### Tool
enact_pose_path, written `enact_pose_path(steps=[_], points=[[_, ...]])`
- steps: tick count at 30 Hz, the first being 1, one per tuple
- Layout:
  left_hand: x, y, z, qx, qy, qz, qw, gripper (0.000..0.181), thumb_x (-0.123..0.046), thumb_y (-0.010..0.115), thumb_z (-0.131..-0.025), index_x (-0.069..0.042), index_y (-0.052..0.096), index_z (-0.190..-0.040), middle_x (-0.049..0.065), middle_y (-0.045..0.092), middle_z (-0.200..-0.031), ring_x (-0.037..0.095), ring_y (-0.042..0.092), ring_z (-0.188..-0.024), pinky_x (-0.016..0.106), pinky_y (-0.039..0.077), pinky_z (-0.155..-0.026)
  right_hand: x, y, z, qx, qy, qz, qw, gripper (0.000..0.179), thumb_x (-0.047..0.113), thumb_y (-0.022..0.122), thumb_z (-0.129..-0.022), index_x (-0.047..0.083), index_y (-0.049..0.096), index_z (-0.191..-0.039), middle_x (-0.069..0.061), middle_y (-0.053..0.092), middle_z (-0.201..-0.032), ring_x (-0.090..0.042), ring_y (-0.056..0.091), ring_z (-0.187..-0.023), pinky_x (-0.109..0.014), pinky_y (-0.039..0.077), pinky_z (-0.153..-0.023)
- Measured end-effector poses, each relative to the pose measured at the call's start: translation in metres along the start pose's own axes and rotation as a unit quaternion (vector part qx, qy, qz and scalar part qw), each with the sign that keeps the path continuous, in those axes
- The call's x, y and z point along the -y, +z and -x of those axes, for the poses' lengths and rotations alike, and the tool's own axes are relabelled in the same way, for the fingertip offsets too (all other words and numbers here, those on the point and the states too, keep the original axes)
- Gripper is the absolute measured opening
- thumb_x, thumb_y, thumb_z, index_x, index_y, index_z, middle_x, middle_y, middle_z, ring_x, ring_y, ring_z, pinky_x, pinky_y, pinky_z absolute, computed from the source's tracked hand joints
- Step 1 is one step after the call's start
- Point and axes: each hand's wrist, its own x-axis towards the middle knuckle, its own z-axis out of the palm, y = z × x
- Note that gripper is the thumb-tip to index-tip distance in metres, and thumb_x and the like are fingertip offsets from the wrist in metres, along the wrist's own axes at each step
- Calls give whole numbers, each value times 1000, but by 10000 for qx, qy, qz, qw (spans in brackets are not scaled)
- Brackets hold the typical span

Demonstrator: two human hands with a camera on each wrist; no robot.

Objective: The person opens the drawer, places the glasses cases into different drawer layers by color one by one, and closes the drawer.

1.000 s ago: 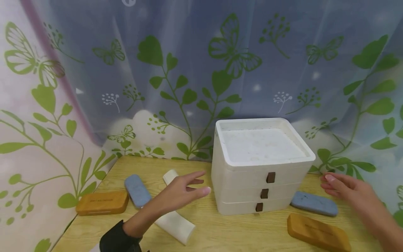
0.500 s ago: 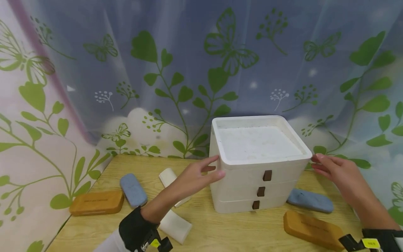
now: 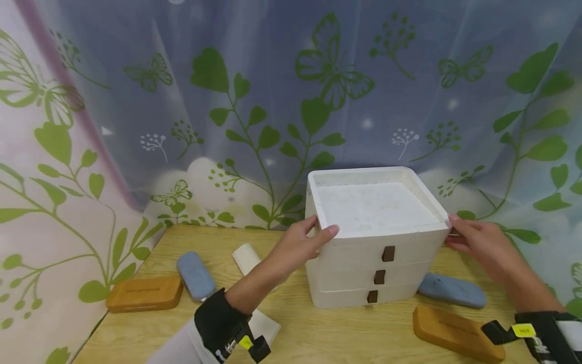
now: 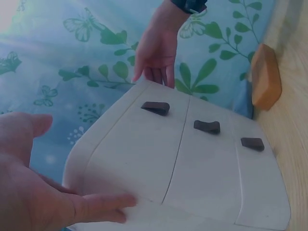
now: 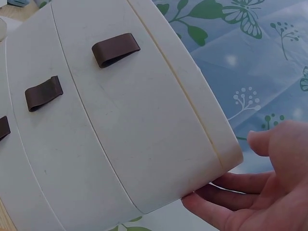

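Note:
A white three-drawer storage box point(image 3: 364, 273) with brown pull tabs stands on the table, its drawers closed and its top a shallow rimmed tray. My left hand point(image 3: 300, 242) touches its upper left side, the thumb near the front top edge. In the left wrist view, that hand's fingers point(image 4: 103, 204) lie fairly straight along the box. On the opposite side, my right hand point(image 3: 486, 247) rests its fingertips against the upper right wall. The right wrist view shows the right thumb point(image 5: 260, 142) apart from the box and the fingers point(image 5: 207, 209) touching its side.
Left of the box lie an orange case point(image 3: 144, 293), a blue case point(image 3: 195, 275) and white pieces point(image 3: 247, 258) partly behind my left arm. Right of it are another blue case point(image 3: 452, 289) and an orange case point(image 3: 456, 333). A patterned curtain point(image 3: 254, 101) hangs close behind.
Both hands have come in toward the storage box from either side and now touch its upper walls. The box and the cases stay where they were; the view shifted slightly.

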Motion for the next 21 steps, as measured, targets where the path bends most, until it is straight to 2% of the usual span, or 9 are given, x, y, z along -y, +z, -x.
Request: enact_pose_path(steps=[4, 6, 8, 9, 11, 12, 18, 21], points=[[-2, 7, -5, -422, -136, 9, 9990, 67, -43, 61, -103, -13, 42, -159, 13, 49, -160, 32, 60, -134, 52, 57, -102, -1, -2, -5, 16, -24, -111, 9999, 88, 56, 37, -109, -19, 26, -155, -41, 33, -158, 16, 59, -94, -19, 60, -85], [-2, 11, -7, -597, -221, -109, 9979, 69, -40, 61, -103, -9, 38, -161, 15, 46, -161, 33, 62, -131, 52, 58, -101, -3, -3, -7, 58, -87, -331, 9994, 84, 51, 41, -109, -20, 29, -153, -35, 52, -146, 15, 62, -93, -20, 61, -85], [-1, 13, -7, -728, -225, -332, 9965, 74, -40, 60, -104, -5, 32, -162, 17, 44, -162, 35, 62, -130, 52, 57, -101, -5, -3, -11, 118, -176, -650, 9977, 81, 46, 44, -110, -21, 30, -152, -14, 69, -126, 12, 65, -92, -20, 61, -85], [0, 14, -7, -765, -206, -394, 9961, 75, -40, 59, -104, -4, 29, -163, 18, 43, -163, 35, 62, -131, 52, 57, -101, -5, -4, -12, 152, -215, -772, 9967, 79, 44, 46, -110, -22, 30, -151, 0, 71, -118, 10, 67, -92, -20, 61, -85], [2, 16, -7, -806, -165, -406, 9958, 75, -39, 59, -105, -3, 28, -163, 18, 41, -164, 35, 62, -131, 52, 57, -101, -7, -6, -13, 214, -229, -984, 9946, 79, 42, 48, -110, -22, 29, -151, 22, 65, -106, 6, 69, -93, -22, 61, -85], [3, 17, -7, -832, -150, -387, 9957, 75, -39, 58, -105, -3, 27, -163, 17, 40, -165, 35, 60, -133, 52, 57, -101, -8, -7, -14, 239, -226, -1059, 9938, 79, 41, 49, -110, -23, 28, -151, 27, 64, -101, 5, 70, -93, -23, 62, -86], [7, 16, -8, -735, -216, 207, 9968, 75, -36, 58, -105, -6, 23, -165, 11, 30, -171, 34, 46, -147, 53, 56, -103, -8, -6, -14, 218, -199, -1033, 9942, 79, 43, 49, -109, -21, 29, -152, 28, 63, -100, 5, 71, -93, -23, 61, -87], [8, 14, -10, -640, -120, 351, 9973, 74, -34, 58, -105, -7, 23, -165, 11, 30, -171, 35, 45, -148, 55, 56, -102, -8, -5, -12, 175, -196, -1024, 9944, 79, 43, 48, -109, -22, 30, -151, 28, 64, -99, 4, 71, -93, -22, 62, -85]])
